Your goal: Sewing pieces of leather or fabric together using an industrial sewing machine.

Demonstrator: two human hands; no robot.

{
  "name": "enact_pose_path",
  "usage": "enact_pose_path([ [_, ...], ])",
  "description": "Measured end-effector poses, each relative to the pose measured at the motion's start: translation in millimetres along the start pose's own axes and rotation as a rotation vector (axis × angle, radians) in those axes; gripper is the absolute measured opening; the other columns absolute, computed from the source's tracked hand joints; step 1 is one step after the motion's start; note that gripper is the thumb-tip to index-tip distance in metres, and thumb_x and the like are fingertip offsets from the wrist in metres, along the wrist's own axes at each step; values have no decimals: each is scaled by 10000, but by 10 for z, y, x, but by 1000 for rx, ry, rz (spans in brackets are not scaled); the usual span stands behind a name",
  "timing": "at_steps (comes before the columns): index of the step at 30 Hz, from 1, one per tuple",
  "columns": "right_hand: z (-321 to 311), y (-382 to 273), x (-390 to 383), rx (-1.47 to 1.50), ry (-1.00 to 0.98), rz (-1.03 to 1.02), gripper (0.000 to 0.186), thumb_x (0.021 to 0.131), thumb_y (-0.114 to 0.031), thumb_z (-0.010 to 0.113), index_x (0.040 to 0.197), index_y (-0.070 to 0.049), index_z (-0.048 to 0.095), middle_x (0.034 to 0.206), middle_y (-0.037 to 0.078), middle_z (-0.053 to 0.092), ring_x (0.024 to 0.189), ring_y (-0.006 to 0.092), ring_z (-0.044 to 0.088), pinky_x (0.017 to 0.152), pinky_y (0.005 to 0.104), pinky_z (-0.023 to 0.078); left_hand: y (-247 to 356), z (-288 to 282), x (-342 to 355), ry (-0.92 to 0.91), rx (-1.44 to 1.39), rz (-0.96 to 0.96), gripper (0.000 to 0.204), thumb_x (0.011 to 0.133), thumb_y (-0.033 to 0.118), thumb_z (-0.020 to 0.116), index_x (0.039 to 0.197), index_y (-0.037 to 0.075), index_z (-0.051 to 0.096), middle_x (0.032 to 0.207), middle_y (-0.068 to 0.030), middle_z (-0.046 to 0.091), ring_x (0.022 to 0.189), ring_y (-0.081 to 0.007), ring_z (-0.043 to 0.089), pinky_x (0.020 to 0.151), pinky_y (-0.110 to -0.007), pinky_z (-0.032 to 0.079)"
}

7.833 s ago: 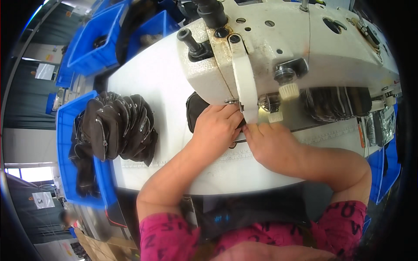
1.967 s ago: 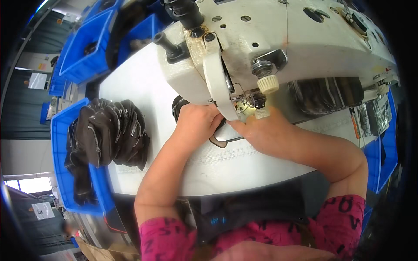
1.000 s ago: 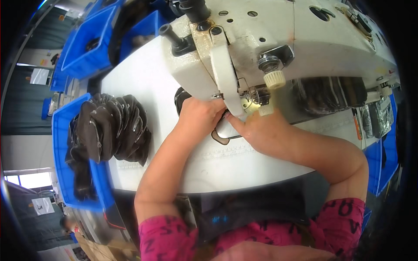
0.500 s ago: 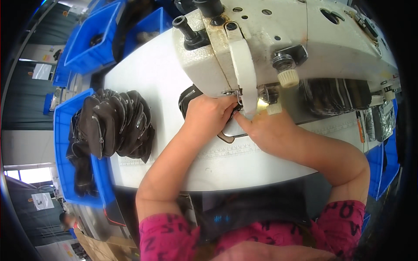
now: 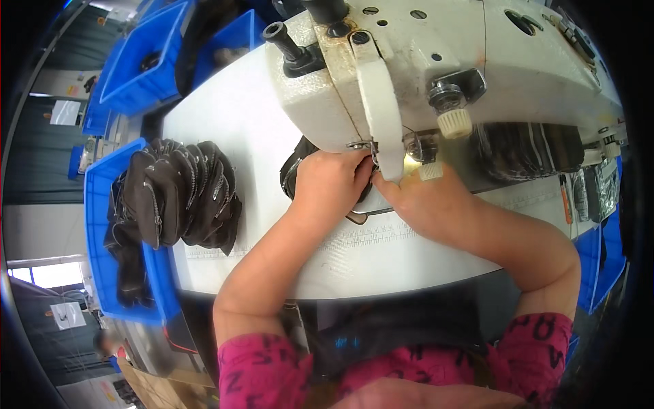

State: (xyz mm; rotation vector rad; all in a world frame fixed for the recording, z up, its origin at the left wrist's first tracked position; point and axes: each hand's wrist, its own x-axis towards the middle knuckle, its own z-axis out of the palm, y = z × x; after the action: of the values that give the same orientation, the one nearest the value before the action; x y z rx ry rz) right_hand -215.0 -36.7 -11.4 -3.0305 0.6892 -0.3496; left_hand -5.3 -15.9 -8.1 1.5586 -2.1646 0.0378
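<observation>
A dark zippered pouch (image 5: 291, 170) lies under the head of the white sewing machine (image 5: 368, 102), mostly covered by my hands. My left hand (image 5: 328, 180) is closed on it just left of the needle area, fingers bent and thumb toward the machine foot. From the other side my right hand (image 5: 429, 204) pinches the pouch's edge near the needle, its fingertips partly hidden behind the machine. A small tan-edged corner (image 5: 356, 218) shows below my hands. The machine's lamp lights the spot between them.
Several dark zippered pouches (image 5: 180, 194) are piled at the left, over a blue bin (image 5: 99, 232). A stack of dark pieces (image 5: 528, 151) sits under the machine arm at right. An orange-handled tool (image 5: 566, 198) lies beside it. More blue bins (image 5: 146, 75) stand at the far left.
Both hands have shifted slightly to the right. The pouch has turned a little under them, showing more of its zipper edge left of my left hand and less of the tan-edged corner.
</observation>
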Motion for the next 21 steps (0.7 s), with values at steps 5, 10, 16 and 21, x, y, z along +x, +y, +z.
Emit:
enact_pose_path([
  [5, 69, 42, -56, 52, 101, -19, 439, 780, -108, 668, 1199, 21, 676, 597, 58, 640, 544, 226, 670, 485, 383, 485, -65, -224, -106, -256, -270, -144, 345, 821, 269, 846, 1026, 55, 669, 890, -123, 694, 814, -327, 664, 766, -398, 546],
  [10, 27, 40, -41, 46, 54, -26, 411, 795, -124, 675, 1188, -2, 692, 602, 55, 628, 555, 236, 668, 473, 383, 485, 31, -415, -96, -402, -222, -132, 502, 793, 138, 805, 1243, 72, 591, 1068, -143, 681, 970, -347, 665, 853, -413, 533],
  [16, -58, 30, -54, 60, 66, -34, 348, 814, -142, 680, 1143, -28, 695, 602, 55, 616, 553, 243, 662, 471, 388, 490, 111, -473, -58, -488, -522, -410, 394, 838, 70, 721, 1217, 40, 622, 1070, -151, 681, 950, -330, 681, 818, -394, 539],
  [21, -51, -11, -51, 70, 6, -23, 306, 808, -134, 678, 1092, -20, 685, 604, 54, 619, 552, 243, 660, 477, 385, 496, 58, -364, -123, -356, -518, -210, 328, 870, 70, 707, 1195, 41, 673, 1103, -146, 664, 868, -343, 687, 757, -389, 552],
])
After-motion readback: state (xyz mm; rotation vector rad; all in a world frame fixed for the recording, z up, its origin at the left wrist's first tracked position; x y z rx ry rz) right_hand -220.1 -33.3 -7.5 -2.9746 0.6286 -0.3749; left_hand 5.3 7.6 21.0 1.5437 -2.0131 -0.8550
